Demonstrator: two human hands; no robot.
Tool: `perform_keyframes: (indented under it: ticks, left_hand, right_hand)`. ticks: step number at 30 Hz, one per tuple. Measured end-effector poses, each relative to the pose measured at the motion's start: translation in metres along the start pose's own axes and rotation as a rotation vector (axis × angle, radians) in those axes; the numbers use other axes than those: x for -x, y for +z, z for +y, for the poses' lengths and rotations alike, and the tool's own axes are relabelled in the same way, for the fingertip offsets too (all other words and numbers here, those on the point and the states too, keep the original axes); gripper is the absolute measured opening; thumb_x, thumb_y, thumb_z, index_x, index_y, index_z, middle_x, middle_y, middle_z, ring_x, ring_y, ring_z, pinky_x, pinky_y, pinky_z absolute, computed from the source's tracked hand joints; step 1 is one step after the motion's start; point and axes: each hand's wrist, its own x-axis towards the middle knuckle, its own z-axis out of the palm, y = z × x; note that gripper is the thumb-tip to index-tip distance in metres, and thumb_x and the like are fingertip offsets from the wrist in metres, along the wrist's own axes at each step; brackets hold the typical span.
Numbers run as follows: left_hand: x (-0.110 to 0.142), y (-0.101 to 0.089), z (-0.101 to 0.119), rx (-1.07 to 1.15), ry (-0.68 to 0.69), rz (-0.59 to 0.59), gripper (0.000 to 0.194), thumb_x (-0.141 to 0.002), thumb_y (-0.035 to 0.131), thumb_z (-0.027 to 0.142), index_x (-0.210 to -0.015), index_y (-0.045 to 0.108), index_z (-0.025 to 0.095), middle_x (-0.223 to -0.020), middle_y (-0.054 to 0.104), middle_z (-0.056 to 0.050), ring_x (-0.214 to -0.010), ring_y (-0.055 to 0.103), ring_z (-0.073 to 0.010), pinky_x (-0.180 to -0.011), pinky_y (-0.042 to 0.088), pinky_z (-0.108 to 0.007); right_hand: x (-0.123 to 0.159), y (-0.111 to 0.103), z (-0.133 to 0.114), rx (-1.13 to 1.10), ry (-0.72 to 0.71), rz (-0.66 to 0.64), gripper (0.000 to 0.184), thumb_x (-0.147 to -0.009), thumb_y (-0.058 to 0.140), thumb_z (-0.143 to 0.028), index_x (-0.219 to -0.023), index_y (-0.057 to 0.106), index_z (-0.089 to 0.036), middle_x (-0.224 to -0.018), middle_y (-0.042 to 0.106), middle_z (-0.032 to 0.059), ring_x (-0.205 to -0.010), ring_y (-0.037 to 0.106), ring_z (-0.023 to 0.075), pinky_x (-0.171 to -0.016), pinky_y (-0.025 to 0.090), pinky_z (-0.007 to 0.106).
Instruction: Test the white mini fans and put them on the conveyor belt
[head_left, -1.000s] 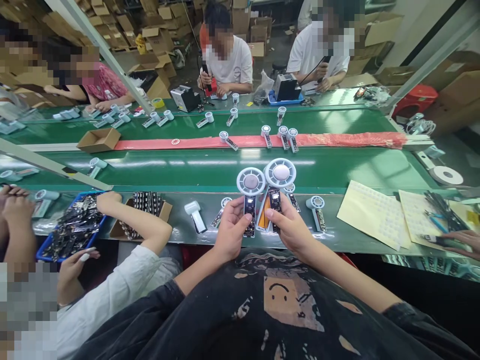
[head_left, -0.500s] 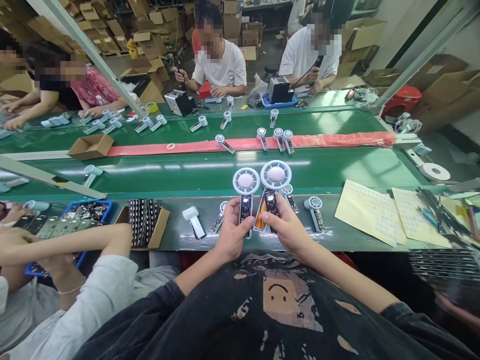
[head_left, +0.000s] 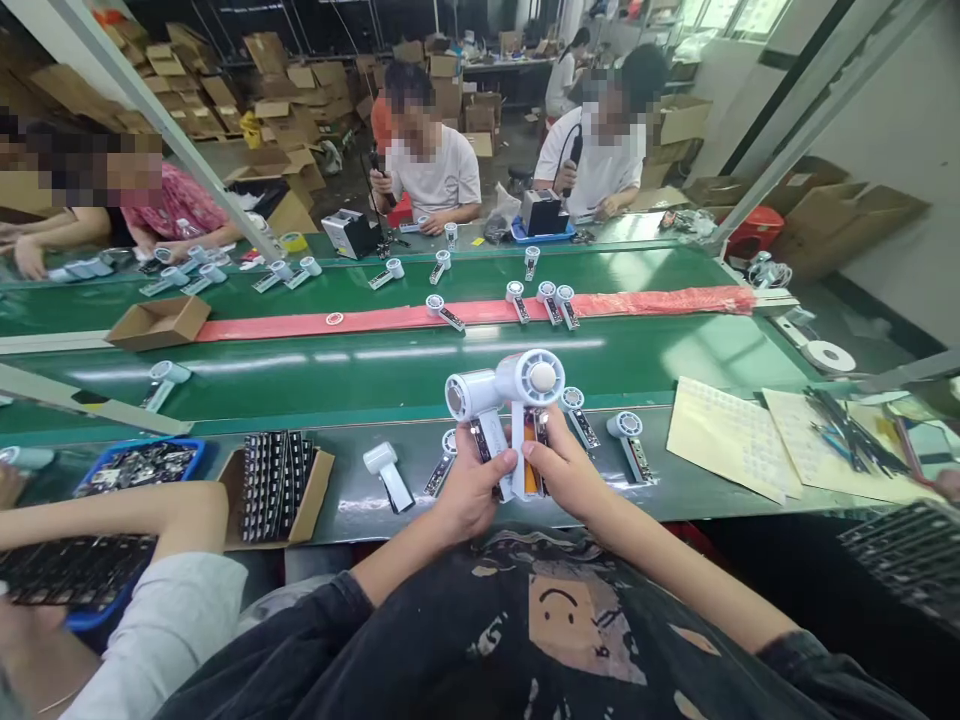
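Note:
My left hand (head_left: 466, 492) is closed round the handle of a white hand-held fan (head_left: 474, 412) whose round head is turned sideways. My right hand (head_left: 564, 472) grips a second white fan (head_left: 534, 400) by its handle, with an orange part and a dark circuit board showing in it. The two fans are held upright, side by side and touching, over the near edge of the green conveyor belt (head_left: 375, 372). More fan units (head_left: 625, 438) lie on the bench just beyond my hands.
A white fan housing (head_left: 385, 472) and a cardboard box of dark circuit boards (head_left: 276, 486) lie left of my hands. A neighbour's arm (head_left: 142, 510) reaches over a blue tray (head_left: 135, 464). Yellow sheets (head_left: 733, 436) lie at right. Workers sit across the belt.
Both fans have been turned so their heads face sideways instead of toward me, and brought closer together. The neighbour's arm has moved left and lower. The view has tilted up.

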Motion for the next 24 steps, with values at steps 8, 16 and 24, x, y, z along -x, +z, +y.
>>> perform_keyframes:
  ticks: [8, 16, 24]
  left_hand:
    - [-0.009, -0.006, 0.010, 0.065, -0.166, -0.069, 0.104, -0.052, 0.100, 0.033, -0.135, 0.037, 0.032, -0.118, 0.070, -0.004, -0.111, 0.070, -0.0281, -0.100, 0.055, -0.046]
    - [-0.021, -0.011, 0.009, 0.022, -0.046, -0.036, 0.094, -0.048, 0.100, 0.031, -0.120, 0.039, 0.030, -0.111, 0.072, -0.001, -0.100, 0.072, -0.0224, -0.097, 0.057, -0.042]
    - [-0.025, -0.015, 0.001, -0.103, 0.013, -0.157, 0.094, -0.058, 0.096, 0.042, -0.125, 0.030, 0.031, -0.107, 0.073, -0.003, -0.100, 0.073, -0.0252, -0.093, 0.058, -0.044]
  right_hand:
    - [0.002, 0.000, -0.008, 0.186, 0.050, 0.073, 0.040, -0.089, 0.051, -0.041, -0.122, 0.054, -0.020, -0.112, 0.060, 0.0112, -0.113, 0.056, 0.0296, -0.100, 0.047, 0.048]
    - [0.014, 0.003, -0.011, 0.164, -0.125, 0.330, 0.026, -0.094, 0.060, -0.034, -0.118, 0.060, -0.025, -0.103, 0.065, 0.0051, -0.086, 0.062, 0.0186, -0.077, 0.053, 0.035]
    - [0.023, -0.002, -0.026, 0.312, -0.157, 0.430, 0.021, -0.090, 0.063, -0.026, -0.109, 0.073, -0.023, -0.083, 0.065, 0.0024, -0.073, 0.065, 0.0167, -0.066, 0.058, 0.031]
